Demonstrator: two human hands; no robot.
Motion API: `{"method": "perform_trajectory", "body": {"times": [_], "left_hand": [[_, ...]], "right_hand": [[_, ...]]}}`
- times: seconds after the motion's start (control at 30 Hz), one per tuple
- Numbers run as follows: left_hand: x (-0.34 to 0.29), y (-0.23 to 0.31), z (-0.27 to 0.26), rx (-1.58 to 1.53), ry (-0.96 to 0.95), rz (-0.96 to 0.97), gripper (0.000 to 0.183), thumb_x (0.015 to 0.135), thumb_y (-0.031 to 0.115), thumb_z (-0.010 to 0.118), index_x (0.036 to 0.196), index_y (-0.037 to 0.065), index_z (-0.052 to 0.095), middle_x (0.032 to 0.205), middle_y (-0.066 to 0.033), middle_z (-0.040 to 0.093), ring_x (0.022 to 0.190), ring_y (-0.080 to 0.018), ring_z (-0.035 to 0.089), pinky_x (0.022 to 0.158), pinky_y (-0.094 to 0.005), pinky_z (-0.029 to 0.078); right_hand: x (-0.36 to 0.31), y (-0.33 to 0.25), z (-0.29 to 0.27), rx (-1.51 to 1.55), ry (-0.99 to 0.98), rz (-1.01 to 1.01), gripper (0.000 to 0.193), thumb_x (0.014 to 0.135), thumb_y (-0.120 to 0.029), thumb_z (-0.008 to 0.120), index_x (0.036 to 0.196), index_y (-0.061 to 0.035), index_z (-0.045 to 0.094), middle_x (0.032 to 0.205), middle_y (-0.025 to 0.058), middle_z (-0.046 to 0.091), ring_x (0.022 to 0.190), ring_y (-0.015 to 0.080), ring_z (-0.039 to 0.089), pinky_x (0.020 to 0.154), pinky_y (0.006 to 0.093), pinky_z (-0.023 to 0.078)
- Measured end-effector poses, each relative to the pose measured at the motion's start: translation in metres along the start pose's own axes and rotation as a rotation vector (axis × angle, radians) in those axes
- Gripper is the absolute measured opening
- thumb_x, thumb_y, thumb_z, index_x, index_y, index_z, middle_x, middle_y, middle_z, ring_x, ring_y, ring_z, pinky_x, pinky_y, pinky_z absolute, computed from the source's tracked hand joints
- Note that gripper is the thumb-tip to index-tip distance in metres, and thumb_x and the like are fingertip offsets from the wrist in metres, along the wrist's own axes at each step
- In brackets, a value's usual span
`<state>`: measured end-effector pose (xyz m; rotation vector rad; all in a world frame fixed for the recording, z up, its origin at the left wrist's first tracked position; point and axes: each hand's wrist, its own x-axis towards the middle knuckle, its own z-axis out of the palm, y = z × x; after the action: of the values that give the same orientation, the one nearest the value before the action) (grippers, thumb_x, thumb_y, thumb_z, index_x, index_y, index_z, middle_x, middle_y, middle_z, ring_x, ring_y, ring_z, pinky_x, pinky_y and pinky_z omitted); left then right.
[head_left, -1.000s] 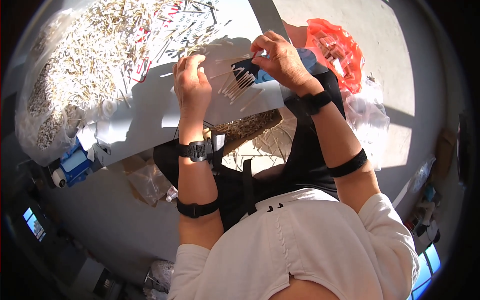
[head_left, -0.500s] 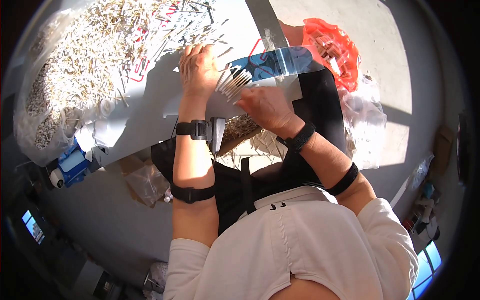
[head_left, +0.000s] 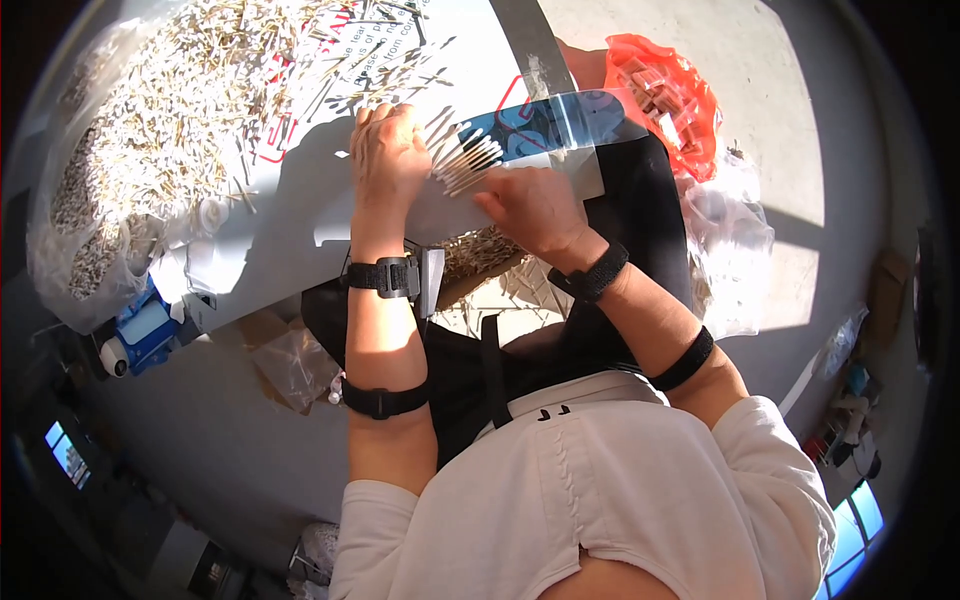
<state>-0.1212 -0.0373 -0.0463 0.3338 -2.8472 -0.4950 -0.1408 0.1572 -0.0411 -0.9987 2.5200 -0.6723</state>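
A fanned bunch of cotton swabs (head_left: 470, 162), with pale sticks and white tips, lies between my two hands over the table's near edge. My left hand (head_left: 390, 155) is closed, back up, along the bunch's left side; its fingertips are hidden. Curled in at the opposite side, my right hand (head_left: 537, 210) has its thumb and forefinger against the swabs, and its other fingers are out of sight underneath. Just beyond the bunch, a clear plastic bag (head_left: 545, 122) with a bluish look lies flat across the table corner. Loose swabs (head_left: 395, 75) are scattered past my left hand.
A large heap of cotton swabs (head_left: 190, 100) covers the left of the white table (head_left: 330, 185). A red plastic bag (head_left: 685, 85) of small packets stands at the right, above a clear bag (head_left: 730, 240). More swabs (head_left: 480, 255) lie below the table edge, near my lap.
My left hand has shifted slightly toward me and to the left, baring more of the bunch. My right hand has turned a little and risen slightly at the swabs' ends.
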Motion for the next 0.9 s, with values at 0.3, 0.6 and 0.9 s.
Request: {"method": "perform_trajectory", "body": {"times": [0.3,0.6,0.9], "left_hand": [[-0.024,0.019,0.007,-0.159,0.159,0.051,0.014,0.074,0.001,0.06,0.086,0.006,0.065,0.089,-0.0101,0.06,0.092,-0.032,0.053,0.087,-0.0414,0.043],[-0.026,0.025,0.01,-0.069,0.036,0.002,0.008,0.077,0.01,0.067,0.079,0.006,0.061,0.089,-0.0083,0.059,0.093,-0.0302,0.052,0.083,-0.0412,0.041],[-0.005,0.012,0.008,0.012,0.056,0.018,0.003,0.079,0.005,0.057,0.08,0.004,0.06,0.089,-0.0107,0.058,0.091,-0.0314,0.05,0.083,-0.0434,0.041]], "right_hand": [[0.007,0.008,-0.002,0.229,0.29,0.06,0.021,0.083,-0.021,0.068,0.073,-0.0057,0.058,0.065,0.0128,0.062,0.064,0.034,0.063,0.056,0.0418,0.049],[0.014,0.023,-0.002,0.455,0.392,0.194,0.016,0.082,-0.014,0.071,0.077,-0.0033,0.06,0.064,0.0087,0.062,0.057,0.0209,0.058,0.053,0.0332,0.046],[0.017,0.032,0.008,0.972,0.553,0.182,0.007,0.092,-0.006,0.061,0.096,0.0001,0.06,0.084,0.0021,0.064,0.076,0.0057,0.057,0.07,0.0224,0.048]]}}
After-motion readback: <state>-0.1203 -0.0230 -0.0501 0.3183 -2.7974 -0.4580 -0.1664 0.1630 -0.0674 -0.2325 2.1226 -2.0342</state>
